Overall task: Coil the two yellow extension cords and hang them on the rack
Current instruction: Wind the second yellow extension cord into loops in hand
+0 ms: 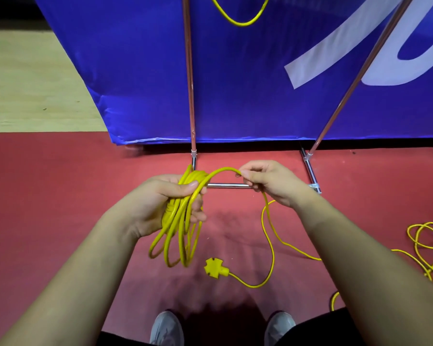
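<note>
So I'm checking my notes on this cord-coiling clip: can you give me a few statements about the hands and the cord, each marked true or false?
1. The left hand grips a coil of yellow cord. True.
2. The right hand is empty. False: it pinches a strand that arcs over to the coil.
3. The yellow socket end lies on the red floor. True.
4. The coil hangs on the rack. False: the left hand holds it in front of the rack.
5. A yellow loop shows at the top edge, against the blue banner. True.
</note>
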Demonstrator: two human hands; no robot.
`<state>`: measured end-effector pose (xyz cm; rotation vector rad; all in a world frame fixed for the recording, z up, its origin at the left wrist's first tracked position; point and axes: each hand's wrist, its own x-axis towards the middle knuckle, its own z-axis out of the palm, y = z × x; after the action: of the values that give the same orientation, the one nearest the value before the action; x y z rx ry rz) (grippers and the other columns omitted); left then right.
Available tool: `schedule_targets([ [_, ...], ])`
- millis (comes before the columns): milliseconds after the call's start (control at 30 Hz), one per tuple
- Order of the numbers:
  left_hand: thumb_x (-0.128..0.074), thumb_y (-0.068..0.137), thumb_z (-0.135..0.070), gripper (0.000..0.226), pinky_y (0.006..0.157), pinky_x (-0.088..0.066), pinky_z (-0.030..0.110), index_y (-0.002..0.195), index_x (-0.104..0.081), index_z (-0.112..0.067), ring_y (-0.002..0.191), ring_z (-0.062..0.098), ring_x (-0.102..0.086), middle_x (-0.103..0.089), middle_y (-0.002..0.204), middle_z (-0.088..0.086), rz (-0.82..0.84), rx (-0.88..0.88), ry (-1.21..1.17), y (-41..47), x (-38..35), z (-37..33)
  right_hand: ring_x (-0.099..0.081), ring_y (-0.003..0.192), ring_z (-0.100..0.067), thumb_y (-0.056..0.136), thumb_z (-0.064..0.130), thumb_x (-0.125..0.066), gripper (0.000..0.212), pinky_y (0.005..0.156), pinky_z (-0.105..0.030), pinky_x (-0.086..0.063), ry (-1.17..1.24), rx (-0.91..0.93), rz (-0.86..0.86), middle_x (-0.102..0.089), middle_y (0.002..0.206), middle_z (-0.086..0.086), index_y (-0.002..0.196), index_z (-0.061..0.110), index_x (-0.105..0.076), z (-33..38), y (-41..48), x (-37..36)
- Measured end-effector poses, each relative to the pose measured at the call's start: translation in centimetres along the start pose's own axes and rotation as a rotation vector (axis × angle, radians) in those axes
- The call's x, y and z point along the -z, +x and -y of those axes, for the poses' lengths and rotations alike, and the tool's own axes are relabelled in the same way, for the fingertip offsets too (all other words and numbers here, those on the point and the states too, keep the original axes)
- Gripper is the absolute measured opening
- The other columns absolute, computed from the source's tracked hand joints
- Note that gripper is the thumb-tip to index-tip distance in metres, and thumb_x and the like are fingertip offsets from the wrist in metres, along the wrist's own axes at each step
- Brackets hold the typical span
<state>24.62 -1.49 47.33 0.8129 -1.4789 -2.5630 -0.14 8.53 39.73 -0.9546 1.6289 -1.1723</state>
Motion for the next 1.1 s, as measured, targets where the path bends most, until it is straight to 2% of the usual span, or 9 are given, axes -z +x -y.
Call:
schedule_targets([
  [233, -0.053, 0.079, -0.011, 0.02, 0.057, -0.059, 0.035, 0.077, -0.071, -0.002, 0.071, 0.038, -0.072, -0.071, 0.082, 0.027, -0.064, -0.011, -0.038, 0.0, -0.5, -0.3, -0.042, 0.063, -0.012, 0.092, 0.018, -0.064, 0.019, 0.06, -0.028, -0.033, -0.235, 0.185, -0.052, -0.054, 0.063, -0.004, 0.077, 0.02, -0.074, 4.0, -1.0, -0.6],
  [300, -0.053, 0.079, -0.01, 0.019, 0.055, -0.058, 0.032, 0.085, -0.068, 0.001, 0.064, 0.034, -0.071, -0.071, 0.081, 0.026, -0.065, -0.007, -0.013, 0.0, -0.5, -0.1, -0.044, 0.066, -0.015, 0.091, 0.019, -0.066, 0.018, 0.062, -0.03, -0.034, -0.292, 0.233, -0.029, -0.058, 0.069, -0.016, 0.075, 0.021, -0.073, 5.4, -1.7, -1.1],
  [433, -0.056, 0.079, -0.012, 0.019, 0.052, -0.054, 0.028, 0.088, -0.064, 0.001, 0.055, 0.027, -0.068, -0.071, 0.077, 0.02, -0.047, 0.01, 0.038, 0.3, -0.3, 0.3, -0.046, 0.06, -0.003, 0.089, 0.019, -0.069, 0.016, 0.058, -0.026, -0.038, -0.397, 0.234, 0.04, -0.06, 0.061, 0.006, 0.073, 0.022, -0.072, 7.4, -2.9, -2.9],
  [600, -0.06, 0.081, -0.012, 0.008, 0.048, -0.048, 0.025, 0.079, -0.066, -0.006, 0.047, 0.022, -0.058, -0.06, 0.063, 0.011, -0.039, -0.022, 0.09, 0.5, 0.0, 0.8, -0.048, 0.065, -0.008, 0.087, 0.028, -0.07, 0.018, 0.062, -0.032, -0.044, -0.562, 0.278, 0.11, -0.066, 0.073, -0.011, 0.08, 0.011, -0.073, 7.8, -3.6, -5.5],
  [700, -0.054, 0.084, -0.011, 0.005, 0.046, -0.039, 0.022, 0.083, -0.059, -0.008, 0.043, 0.015, -0.043, -0.046, 0.059, 0.004, -0.034, -0.066, 0.006, 0.6, 0.0, 0.7, -0.051, 0.062, -0.006, 0.09, 0.024, -0.068, 0.018, 0.061, -0.025, -0.043, -0.45, 0.243, 0.155, -0.061, 0.065, -0.002, 0.083, 0.007, -0.071, 7.1, -3.3, -4.8],
  [800, -0.048, 0.084, -0.009, 0.028, 0.045, -0.035, 0.021, 0.062, -0.065, -0.015, 0.04, 0.011, -0.038, -0.041, 0.057, 0.001, -0.059, -0.115, -0.112, 0.3, 0.3, -0.1, -0.059, 0.065, -0.007, 0.091, 0.022, -0.067, 0.019, 0.068, -0.022, -0.046, -0.459, 0.089, 0.21, -0.066, 0.07, -0.002, 0.087, 0.004, -0.069, 4.4, -2.4, -2.2],
  [900, -0.053, 0.08, -0.011, 0.027, 0.045, -0.036, 0.021, 0.057, -0.065, -0.015, 0.041, 0.01, -0.039, -0.042, 0.057, 0.0, -0.072, -0.138, -0.124, 0.1, 0.8, -0.5, -0.064, 0.071, -0.018, 0.089, 0.011, -0.068, 0.008, 0.077, -0.031, -0.051, -0.234, -0.056, 0.135, -0.066, 0.073, -0.008, 0.087, 0.004, -0.067, 1.3, -1.7, 0.0],
  [967, -0.054, 0.081, -0.011, 0.023, 0.044, -0.04, 0.023, 0.062, -0.066, -0.014, 0.042, 0.014, -0.041, -0.044, 0.057, 0.003, -0.071, -0.092, -0.077, 0.2, 0.7, -0.3, -0.059, 0.063, -0.021, 0.088, 0.005, -0.068, 0.005, 0.069, -0.03, -0.051, -0.005, -0.12, 0.041, -0.061, 0.069, -0.008, 0.088, 0.007, -0.063, 0.3, -1.4, 0.4],
  [1100, -0.053, 0.08, -0.013, 0.015, 0.045, -0.045, 0.024, 0.082, -0.063, -0.002, 0.044, 0.022, -0.052, -0.053, 0.057, 0.009, -0.078, 0.036, 0.036, 0.3, 0.4, -0.1, -0.043, 0.049, -0.011, 0.087, 0.006, -0.069, 0.009, 0.051, -0.022, -0.035, -0.002, -0.012, -0.103, -0.055, 0.061, -0.003, 0.08, 0.012, -0.068, 0.7, -0.7, 0.0],
])
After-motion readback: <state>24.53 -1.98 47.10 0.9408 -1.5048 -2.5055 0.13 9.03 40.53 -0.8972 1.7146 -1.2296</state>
